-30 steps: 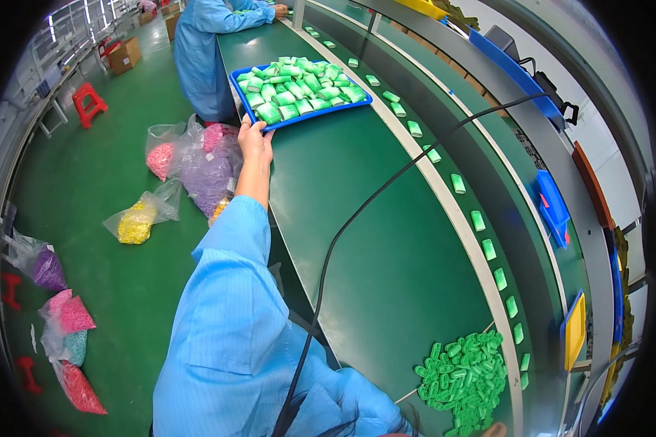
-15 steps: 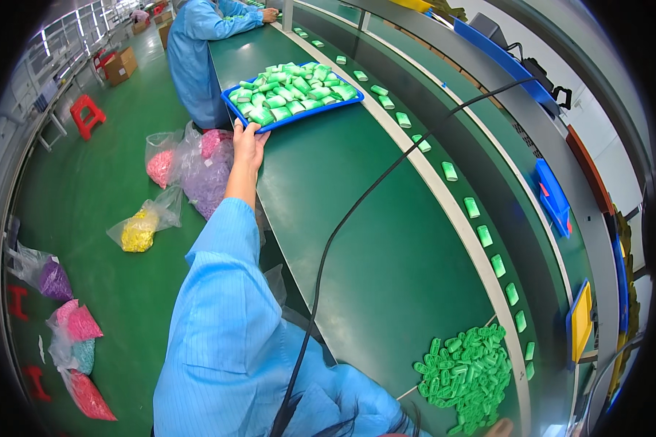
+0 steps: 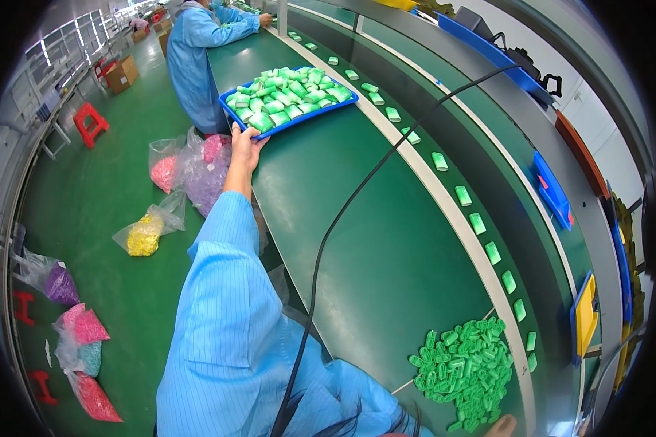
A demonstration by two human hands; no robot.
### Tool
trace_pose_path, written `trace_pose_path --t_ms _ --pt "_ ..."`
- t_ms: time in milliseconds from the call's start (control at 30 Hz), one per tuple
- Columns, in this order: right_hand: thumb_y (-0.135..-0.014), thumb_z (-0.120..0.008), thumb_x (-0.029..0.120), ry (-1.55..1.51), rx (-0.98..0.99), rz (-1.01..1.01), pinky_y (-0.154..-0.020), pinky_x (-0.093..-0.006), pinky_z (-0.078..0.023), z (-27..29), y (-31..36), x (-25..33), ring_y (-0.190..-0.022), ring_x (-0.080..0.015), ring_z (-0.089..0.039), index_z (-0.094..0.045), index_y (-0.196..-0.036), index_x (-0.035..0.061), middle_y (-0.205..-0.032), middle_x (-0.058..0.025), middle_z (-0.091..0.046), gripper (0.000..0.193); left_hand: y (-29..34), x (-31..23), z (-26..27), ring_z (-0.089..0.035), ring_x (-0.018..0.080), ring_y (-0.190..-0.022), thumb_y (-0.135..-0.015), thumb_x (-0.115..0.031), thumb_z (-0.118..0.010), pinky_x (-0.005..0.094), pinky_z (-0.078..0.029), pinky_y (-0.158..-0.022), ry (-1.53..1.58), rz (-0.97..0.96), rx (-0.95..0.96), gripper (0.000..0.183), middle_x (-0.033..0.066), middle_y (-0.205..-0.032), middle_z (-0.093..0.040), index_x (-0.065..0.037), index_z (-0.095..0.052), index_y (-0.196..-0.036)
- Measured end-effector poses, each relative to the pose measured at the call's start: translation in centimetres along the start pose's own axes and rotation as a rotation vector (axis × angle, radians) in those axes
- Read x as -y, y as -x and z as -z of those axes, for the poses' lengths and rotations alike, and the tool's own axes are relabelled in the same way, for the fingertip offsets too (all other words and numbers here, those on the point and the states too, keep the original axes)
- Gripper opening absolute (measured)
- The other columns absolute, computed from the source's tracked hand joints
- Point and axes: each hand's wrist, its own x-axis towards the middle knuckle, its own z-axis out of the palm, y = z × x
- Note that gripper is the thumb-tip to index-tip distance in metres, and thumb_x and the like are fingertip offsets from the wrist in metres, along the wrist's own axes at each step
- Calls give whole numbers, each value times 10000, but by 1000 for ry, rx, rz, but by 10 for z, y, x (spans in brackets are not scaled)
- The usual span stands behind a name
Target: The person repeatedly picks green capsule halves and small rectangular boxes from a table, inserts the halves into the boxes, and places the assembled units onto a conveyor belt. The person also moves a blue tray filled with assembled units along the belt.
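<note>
My left hand reaches far forward and grips the near left corner of a blue tray, thumb up at the rim. Heaped in that tray are many green-and-white pillow-shaped pieces. The tray rests over the far part of a green worktable. Only a small part of my right hand shows at the bottom edge, beside a pile of small green plastic parts; its fingers are mostly cut off.
Right of the table, a conveyor belt carries spaced green-and-white pieces. A black cable hangs across the view. Another person in blue works at the far end. Bags of coloured parts and a red stool stand on the left floor.
The pieces on the conveyor have shifted a little farther away. My view has moved slightly; my left hand keeps its grip on the tray, which has hardly moved.
</note>
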Motion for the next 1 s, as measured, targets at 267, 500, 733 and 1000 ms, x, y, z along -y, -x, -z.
trace_pose_path --t_ms 267,500,733,1000 --pt "-844 -594 114 -17 -25 -18 -685 -333 -456 -16 1 -56 -746 -266 -549 -591 -915 -9 -859 -148 -585 143 6 4 -8 -518 317 -1048 -654 116 -408 505 -481 -849 -5 -13 20 519 118 -1146 -478 -131 -395 -1110" --pt "-828 -628 138 28 -38 25 -714 -371 -488 2 -4 -4 -776 -331 -596 -618 -923 -14 -895 -197 -624 180 7 2 1 -530 316 -1038 -667 110 -415 514 -483 -849 -4 -36 49 532 126 -1183 -470 -129 -388 -1142" --pt "-837 -624 157 44 -13 -17 -726 -382 -485 5 0 -3 -808 -332 -595 -617 -945 -15 -923 -200 -623 203 19 -9 -15 -517 358 -1068 -670 107 -392 598 -473 -840 35 80 -51 562 145 -1195 -462 -129 -356 -1179" --pt "-882 -520 40 -339 54 58 -653 -236 -419 -24 -36 -65 -730 -118 -486 -542 -918 -25 -823 -53 -531 77 95 -39 0 -492 386 -1117 -642 63 -397 599 -468 -843 14 82 61 593 147 -1240 -454 -139 -368 -1199"
